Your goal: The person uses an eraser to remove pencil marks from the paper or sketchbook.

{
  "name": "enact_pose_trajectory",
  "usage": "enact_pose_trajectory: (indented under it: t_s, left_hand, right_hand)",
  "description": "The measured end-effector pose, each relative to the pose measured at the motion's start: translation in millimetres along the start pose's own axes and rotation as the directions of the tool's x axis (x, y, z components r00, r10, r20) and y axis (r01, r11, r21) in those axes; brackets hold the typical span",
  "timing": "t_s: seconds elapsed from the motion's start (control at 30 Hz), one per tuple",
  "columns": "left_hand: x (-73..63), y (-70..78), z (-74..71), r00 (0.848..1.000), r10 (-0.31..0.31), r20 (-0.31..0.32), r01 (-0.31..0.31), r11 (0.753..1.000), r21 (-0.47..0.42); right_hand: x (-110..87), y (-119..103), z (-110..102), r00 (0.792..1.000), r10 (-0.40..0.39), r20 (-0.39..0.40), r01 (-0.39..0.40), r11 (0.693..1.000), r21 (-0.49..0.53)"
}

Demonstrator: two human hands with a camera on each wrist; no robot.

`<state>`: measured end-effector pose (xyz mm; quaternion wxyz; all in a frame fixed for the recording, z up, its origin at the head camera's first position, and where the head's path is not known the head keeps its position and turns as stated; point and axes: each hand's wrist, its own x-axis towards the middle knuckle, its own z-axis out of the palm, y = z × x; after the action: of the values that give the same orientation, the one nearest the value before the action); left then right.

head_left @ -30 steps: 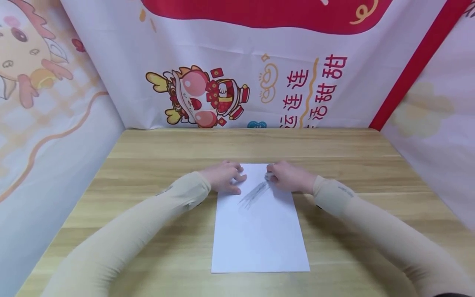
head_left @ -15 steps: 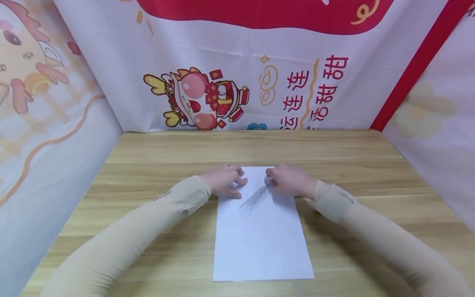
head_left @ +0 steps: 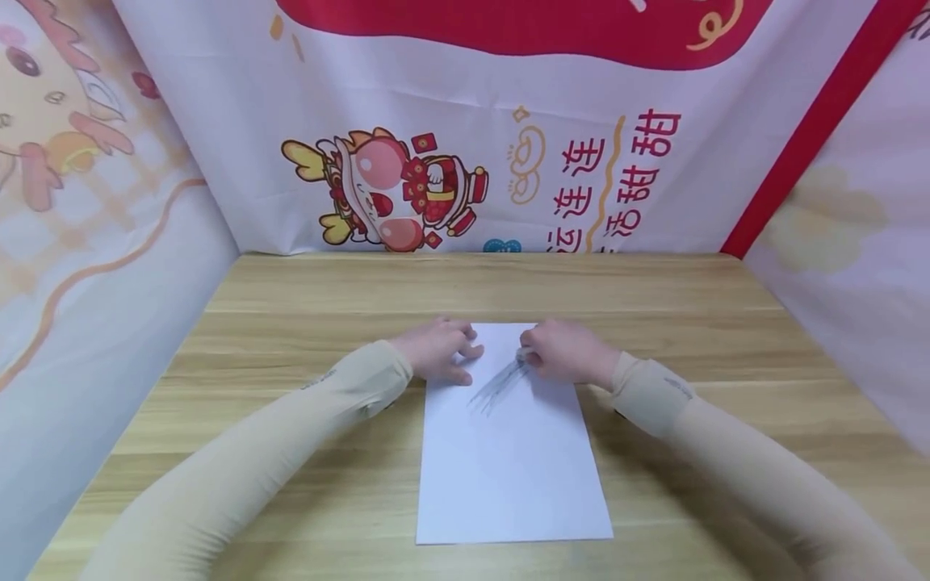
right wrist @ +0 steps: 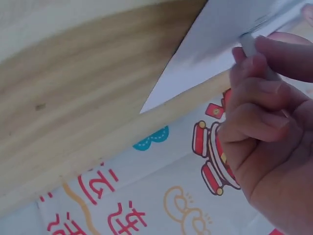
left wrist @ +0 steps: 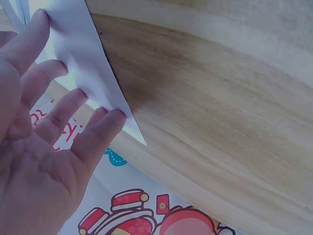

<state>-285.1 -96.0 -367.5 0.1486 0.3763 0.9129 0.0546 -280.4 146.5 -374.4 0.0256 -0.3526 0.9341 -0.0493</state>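
Note:
A white sheet of paper lies lengthwise on the wooden table. Grey pencil-like strokes slant across its upper half. My left hand rests at the sheet's upper left with fingers spread; in the left wrist view its fingertips press near the paper's edge. At the upper right, my right hand pinches a small whitish eraser between thumb and fingers. The eraser's end meets the paper at the top of the strokes, and the curled fingers hide most of it.
The wooden table extends around the sheet on all sides. Behind it hangs a white and red printed cloth, reaching down to the table's far edge. Printed cloth panels also stand along the left and right sides.
The whole head view shifts slightly down and then partly back up. Both hands keep nearly the same places on the paper, the right still pinching the eraser by the strokes.

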Motion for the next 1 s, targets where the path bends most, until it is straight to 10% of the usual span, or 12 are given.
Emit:
enact_pose_trajectory:
  t_s: [1.0]
  left_hand:
    - [-0.9,1.8,-2.6,0.998,-0.050,0.022,0.051,0.998,-0.034]
  right_hand:
    - [-7.9,-3.4,-9.4,0.996,-0.079,0.044,0.080,0.997,-0.019]
